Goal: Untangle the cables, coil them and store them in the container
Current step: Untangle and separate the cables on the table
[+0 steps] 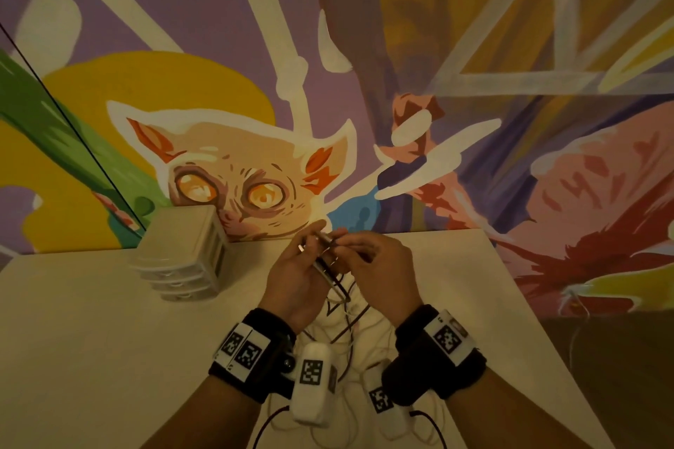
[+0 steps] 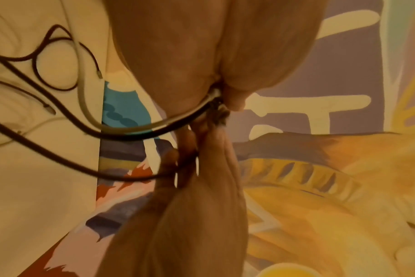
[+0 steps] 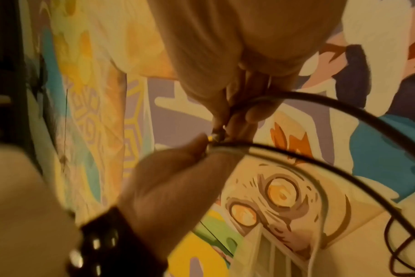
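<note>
Both hands raised over tabletop [image 1: 91,321], centre, meeting fingertip to fingertip. Left hand [image 1: 297,273] pinching dark cable [image 1: 337,286] plus a pale one [image 2: 121,128] between thumb and fingers, metal plug end [image 1: 301,248] poking out near thumb. Right hand [image 1: 379,266] curled round the same bundle from right side, fingertips [image 3: 256,114] nipping dark strand close to connector. Rest of cables [image 1: 346,332] hanging down btwn wrists, tangled loops of dark and white lying on tabletop near the body. Container [image 1: 182,255], pale stacked-drawer type, far left on tabletop, against painted wall [image 1: 474,47], well apart from hands. Drawers look closed; contents can't be told. Wrist bands w/ marker tags [image 1: 242,350] on both arms.
</note>
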The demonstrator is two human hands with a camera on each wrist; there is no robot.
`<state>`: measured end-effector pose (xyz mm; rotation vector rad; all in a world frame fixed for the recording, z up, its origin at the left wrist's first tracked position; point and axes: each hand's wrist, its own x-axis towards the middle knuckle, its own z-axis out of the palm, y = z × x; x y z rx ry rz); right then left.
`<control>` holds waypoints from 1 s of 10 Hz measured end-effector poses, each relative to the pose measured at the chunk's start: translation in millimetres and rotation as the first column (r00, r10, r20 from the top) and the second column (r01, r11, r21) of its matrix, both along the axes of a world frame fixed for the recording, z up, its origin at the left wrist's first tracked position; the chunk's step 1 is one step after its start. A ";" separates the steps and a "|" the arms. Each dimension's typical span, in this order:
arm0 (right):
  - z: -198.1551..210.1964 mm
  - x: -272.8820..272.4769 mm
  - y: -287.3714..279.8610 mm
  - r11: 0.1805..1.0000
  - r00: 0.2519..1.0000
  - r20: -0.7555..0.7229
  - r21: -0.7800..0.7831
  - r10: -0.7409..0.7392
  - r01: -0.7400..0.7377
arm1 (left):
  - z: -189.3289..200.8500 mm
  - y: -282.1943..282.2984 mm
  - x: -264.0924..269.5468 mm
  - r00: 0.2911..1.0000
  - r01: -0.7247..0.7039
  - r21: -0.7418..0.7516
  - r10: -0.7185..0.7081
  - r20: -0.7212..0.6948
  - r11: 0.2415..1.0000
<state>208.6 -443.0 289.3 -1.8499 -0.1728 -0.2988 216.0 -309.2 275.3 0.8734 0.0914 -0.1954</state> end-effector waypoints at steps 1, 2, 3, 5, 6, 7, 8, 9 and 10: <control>-5.1 -3.1 10.0 0.994 0.999 -0.008 -0.098 0.050 -0.051 | 3.5 2.5 9.6 0.999 0.028 0.049 -0.030 0.037 0.998; -8.1 -6.8 -8.6 0.968 0.988 -0.118 -0.217 0.101 -0.125 | 39.5 61.0 33.3 0.930 -0.367 -0.034 0.366 -0.029 0.930; -9.2 1.5 -51.7 0.919 0.978 -0.187 -0.360 0.097 -0.160 | 76.7 145.7 70.9 0.873 -0.432 -0.203 0.464 0.148 0.879; 13.0 27.3 -86.7 0.805 0.939 -0.320 -0.520 0.127 -0.286 | 132.1 159.8 78.1 0.802 -0.570 0.215 0.479 0.357 0.793; 20.2 39.1 -75.3 0.608 0.982 -0.159 -0.771 0.104 -0.189 | 97.8 92.7 54.8 0.886 -0.392 0.557 0.137 0.443 0.732; 36.2 55.0 -66.7 0.356 1.000 -0.015 -0.934 -0.007 -0.011 | 80.2 72.3 45.2 0.918 -0.290 0.633 0.021 0.397 0.718; 68.9 79.4 -66.6 0.510 0.999 -0.041 -0.860 -0.008 -0.031 | 91.2 79.1 51.5 0.913 -0.358 0.582 0.144 0.381 0.730; 107.0 100.5 -71.4 0.793 0.988 0.156 -0.600 -0.013 0.105 | 102.4 90.0 57.4 0.900 -0.400 0.539 0.208 0.382 0.741; 124.0 114.5 -66.0 0.845 0.985 0.169 -0.531 0.044 0.054 | 106.4 90.0 55.5 0.889 -0.421 0.474 0.250 0.384 0.773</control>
